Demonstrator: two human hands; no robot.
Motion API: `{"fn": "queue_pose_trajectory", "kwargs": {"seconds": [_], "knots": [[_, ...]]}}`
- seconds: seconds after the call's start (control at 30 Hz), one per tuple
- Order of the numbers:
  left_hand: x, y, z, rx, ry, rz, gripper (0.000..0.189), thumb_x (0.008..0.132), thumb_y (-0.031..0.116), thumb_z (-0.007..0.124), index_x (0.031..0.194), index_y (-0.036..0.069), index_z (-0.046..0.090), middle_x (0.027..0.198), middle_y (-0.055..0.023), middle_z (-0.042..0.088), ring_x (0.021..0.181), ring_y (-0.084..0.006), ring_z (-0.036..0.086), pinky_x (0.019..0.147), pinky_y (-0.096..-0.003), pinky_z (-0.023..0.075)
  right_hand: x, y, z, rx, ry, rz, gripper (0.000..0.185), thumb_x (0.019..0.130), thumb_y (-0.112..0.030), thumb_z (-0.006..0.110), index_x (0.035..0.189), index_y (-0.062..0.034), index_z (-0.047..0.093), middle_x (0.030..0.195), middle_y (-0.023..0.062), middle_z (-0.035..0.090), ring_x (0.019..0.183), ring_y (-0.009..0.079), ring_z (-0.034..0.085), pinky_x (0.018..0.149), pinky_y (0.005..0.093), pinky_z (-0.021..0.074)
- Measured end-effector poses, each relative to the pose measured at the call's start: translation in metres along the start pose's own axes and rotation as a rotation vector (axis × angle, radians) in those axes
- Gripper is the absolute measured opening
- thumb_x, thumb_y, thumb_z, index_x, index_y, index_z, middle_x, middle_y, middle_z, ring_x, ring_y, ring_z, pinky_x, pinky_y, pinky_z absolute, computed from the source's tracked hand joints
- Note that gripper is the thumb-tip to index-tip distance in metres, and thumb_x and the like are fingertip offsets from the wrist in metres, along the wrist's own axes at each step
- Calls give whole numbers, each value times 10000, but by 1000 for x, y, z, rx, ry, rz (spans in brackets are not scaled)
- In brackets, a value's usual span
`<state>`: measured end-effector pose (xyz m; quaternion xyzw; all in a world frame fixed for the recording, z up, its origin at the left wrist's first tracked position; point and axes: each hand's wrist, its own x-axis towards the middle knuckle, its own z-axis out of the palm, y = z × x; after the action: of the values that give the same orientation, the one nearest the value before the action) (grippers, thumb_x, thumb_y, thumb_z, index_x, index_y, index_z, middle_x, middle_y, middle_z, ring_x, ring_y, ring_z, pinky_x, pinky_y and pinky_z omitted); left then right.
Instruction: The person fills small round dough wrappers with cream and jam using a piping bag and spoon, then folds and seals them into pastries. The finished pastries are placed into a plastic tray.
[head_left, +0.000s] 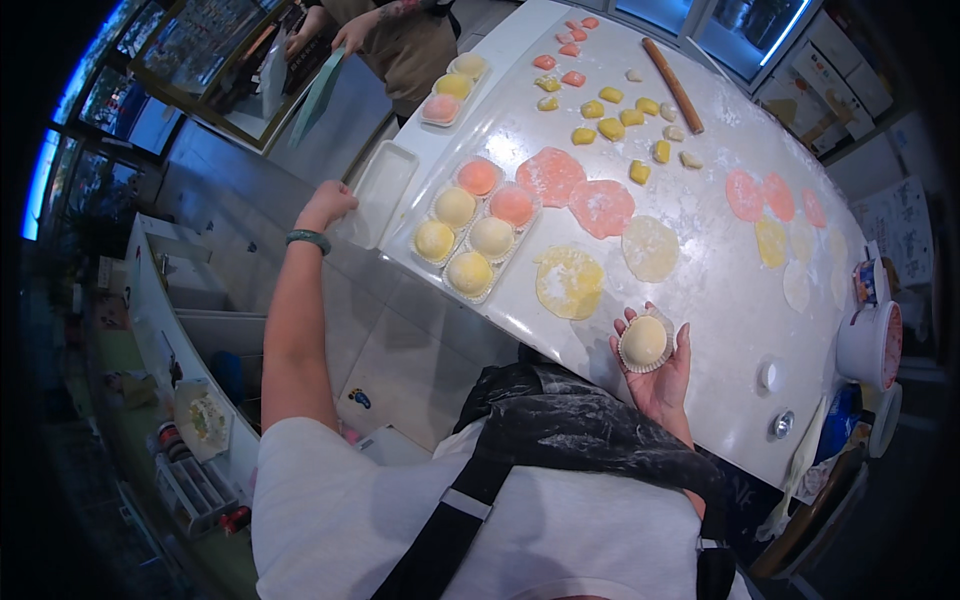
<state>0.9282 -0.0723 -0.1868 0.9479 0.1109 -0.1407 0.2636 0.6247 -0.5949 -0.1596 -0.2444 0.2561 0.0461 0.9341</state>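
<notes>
My left hand (330, 204), with a green bangle at its wrist, pinches the near side of a clear plastic tray (388, 174) at the table's left edge. The tray holds nothing. On the palm of my right hand (660, 386) sits a cream-coloured filled dough ball (643, 340) in a pleated paper cup. Between my hands, two clear trays (491, 279) stand side by side, each with pink, cream and yellow balls in paper cups. Flat dough rounds lie beyond my right hand: a yellow one (570, 283), a cream one (650, 248) and a pink one (602, 208).
Another filled tray (450, 88) stands at the far left corner. Small yellow dough pieces (611, 129) and pink ones (574, 78) lie farther back, near a wooden rolling pin (673, 86). A white tub (862, 341) stands at right. Another person (405, 60) holds a green sheet (316, 96).
</notes>
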Motion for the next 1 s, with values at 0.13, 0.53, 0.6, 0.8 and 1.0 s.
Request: {"fn": "queue_pose_trajectory", "kwargs": {"seconds": [0.13,0.53,0.6,0.8,1.0], "knots": [[-32,29,-25,-92,-5,87,132,744,89,667,851,48,600,729,-5,592,692,-111,600,617,-268,472,-3,-3,-4,24,-20,-6,678,1020,-591,312,1438,-62,379,1321,187,542,1200,343,554,1040,500,463],[-216,213,53,-1069,-602,434,270,942,61,508,1208,23,479,1114,-79,624,1015,-124,616,908,-292,512,-13,-59,-86,-129,157,-34,628,1024,-521,418,1296,43,461,1216,232,589,1109,374,623,962,476,548],[-237,235,72,-1028,-657,487,277,937,66,511,1208,26,470,1106,-75,622,999,-119,608,910,-291,497,-11,-87,-108,-318,271,-58,548,1042,-477,399,1242,24,497,1166,207,611,1059,313,651,830,421,604],[-260,296,138,-1004,-748,432,250,958,61,521,1202,36,471,1130,-56,604,1032,-90,568,941,-265,455,26,-163,-119,-904,434,-96,512,991,-513,482,1165,-35,539,1086,146,606,918,213,669,652,358,602],[-293,327,206,-1201,-843,396,293,964,45,466,1256,24,447,1177,-85,593,1073,-113,582,962,-272,457,28,-189,-112,-1619,630,-87,571,966,-525,515,1187,0,559,1075,166,630,920,232,677,647,318,562]]}}
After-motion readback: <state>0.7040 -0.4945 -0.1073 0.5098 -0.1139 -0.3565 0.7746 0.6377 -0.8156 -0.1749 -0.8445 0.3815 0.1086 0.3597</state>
